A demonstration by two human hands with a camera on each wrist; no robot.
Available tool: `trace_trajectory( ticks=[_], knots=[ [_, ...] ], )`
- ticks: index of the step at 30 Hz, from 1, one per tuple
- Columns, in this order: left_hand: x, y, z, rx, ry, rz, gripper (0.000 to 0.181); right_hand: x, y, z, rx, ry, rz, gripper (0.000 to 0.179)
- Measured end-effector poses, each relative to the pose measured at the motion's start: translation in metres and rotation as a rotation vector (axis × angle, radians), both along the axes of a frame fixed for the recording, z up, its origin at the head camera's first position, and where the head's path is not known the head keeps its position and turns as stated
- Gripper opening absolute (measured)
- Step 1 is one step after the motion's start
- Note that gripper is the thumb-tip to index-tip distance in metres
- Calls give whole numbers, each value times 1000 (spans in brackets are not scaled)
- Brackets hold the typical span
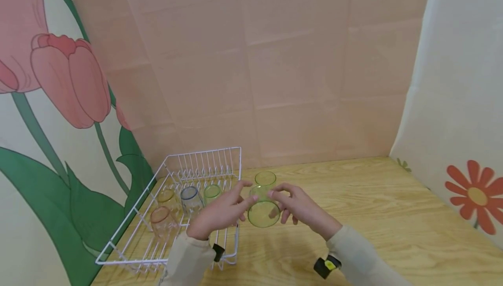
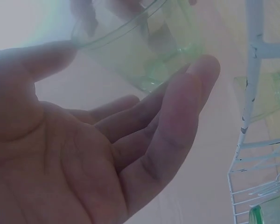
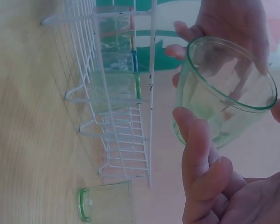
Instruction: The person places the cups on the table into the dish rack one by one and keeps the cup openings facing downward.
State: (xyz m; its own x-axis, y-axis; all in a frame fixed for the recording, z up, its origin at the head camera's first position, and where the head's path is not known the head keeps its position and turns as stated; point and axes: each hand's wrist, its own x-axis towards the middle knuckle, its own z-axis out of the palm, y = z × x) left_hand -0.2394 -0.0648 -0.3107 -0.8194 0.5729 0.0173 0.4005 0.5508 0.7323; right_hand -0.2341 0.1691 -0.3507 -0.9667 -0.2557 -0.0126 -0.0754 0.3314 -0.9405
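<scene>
A clear green glass point(image 1: 263, 216) is held up between both hands, tilted with its wide mouth toward me. My left hand point(image 1: 220, 211) has its thumb at the rim and its fingers along the side, as the left wrist view shows. From the other side my right hand point(image 1: 304, 209) grips the same glass, thumb by the rim and fingertips against the wall near the base. Behind it, a second green glass point(image 1: 265, 178) stands on the table; it also appears low in the right wrist view.
Left of the glass is a white wire dish rack point(image 1: 137, 261), its right side close by my left hand. In it are an orange-tinted glass point(image 1: 161, 222), an amber glass point(image 1: 167, 198), a blue-rimmed glass point(image 1: 191, 201) and another green glass point(image 1: 212, 192). Wood-grain table point(image 1: 353, 216) extends right.
</scene>
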Motion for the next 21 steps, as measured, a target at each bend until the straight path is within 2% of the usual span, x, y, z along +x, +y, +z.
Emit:
trace_trajectory(
  ticks=[7, 14, 21],
  knots=[
    [0, 0, -2, -24, 7, 17, 65, 0, 0, -2, -8, 8, 1, 66],
    [1, 0, -4, -31, 19, -2, 67, 0, -2, -2, 35, 23, -8, 70],
    [2, 1, -3, -58, 31, 11, 72, 0, -3, -5, 91, 36, -9, 63]
  ],
)
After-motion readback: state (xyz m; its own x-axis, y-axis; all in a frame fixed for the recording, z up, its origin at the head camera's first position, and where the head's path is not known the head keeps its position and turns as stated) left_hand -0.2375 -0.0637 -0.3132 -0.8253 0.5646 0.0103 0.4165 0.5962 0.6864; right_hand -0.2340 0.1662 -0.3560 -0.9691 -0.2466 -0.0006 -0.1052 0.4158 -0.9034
